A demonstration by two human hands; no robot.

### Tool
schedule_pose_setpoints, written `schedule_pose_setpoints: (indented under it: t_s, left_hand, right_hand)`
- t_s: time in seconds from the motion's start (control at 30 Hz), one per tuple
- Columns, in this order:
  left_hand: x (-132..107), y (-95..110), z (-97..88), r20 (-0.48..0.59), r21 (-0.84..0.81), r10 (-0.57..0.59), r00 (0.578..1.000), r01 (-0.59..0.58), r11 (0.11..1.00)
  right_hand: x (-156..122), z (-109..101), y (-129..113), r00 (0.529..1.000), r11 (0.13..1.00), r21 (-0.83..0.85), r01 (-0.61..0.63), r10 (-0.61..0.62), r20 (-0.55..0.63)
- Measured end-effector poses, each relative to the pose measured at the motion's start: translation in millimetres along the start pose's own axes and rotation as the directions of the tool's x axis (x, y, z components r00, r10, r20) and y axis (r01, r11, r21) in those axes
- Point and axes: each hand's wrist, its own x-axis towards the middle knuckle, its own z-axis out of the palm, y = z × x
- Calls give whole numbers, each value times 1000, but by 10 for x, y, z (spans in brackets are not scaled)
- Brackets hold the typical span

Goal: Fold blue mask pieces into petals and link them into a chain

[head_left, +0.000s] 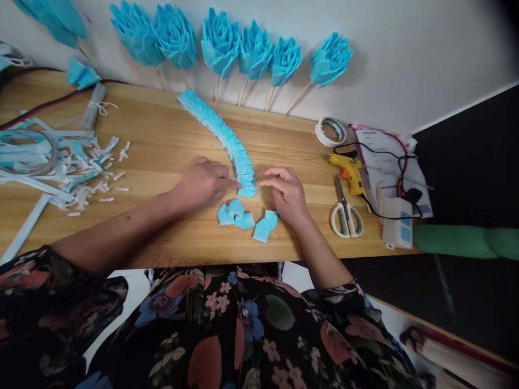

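A long curved row of overlapping folded light-blue pieces lies on the wooden table, its near end between my two hands. My left hand comes from the left, its outstretched index finger touching that near end; the other fingers are partly curled. On the other side, my right hand has its fingers bent and apart, with the fingertips at the row's right edge. Neither hand grasps anything that I can see. Just below lie a small cluster of loose blue folded pieces and another loose blue piece.
Several blue flowers on sticks lean against the wall. Scissors, a yellow glue gun, a tape roll and a white power strip lie on the right. Paper scraps and bundled clear sticks lie left.
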Motion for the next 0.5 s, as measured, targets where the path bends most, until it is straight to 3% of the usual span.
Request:
schedule_pose_setpoints:
  t_s: [0.13,0.3,0.5]
  left_hand:
    - [-6,-13,20,-62,3,39,997,-39,999]
    - [-8,-14,8,-80,15,54,995,-53,998]
    - [-4,-30,21,-203,-168,48,978,-83,982]
  right_hand:
    - [-2,34,-20,997,998,7,66,-66,25]
    - [20,67,-25,995,998,-27,53,-51,81]
    - [43,69,-45,993,998,-54,38,-32,110]
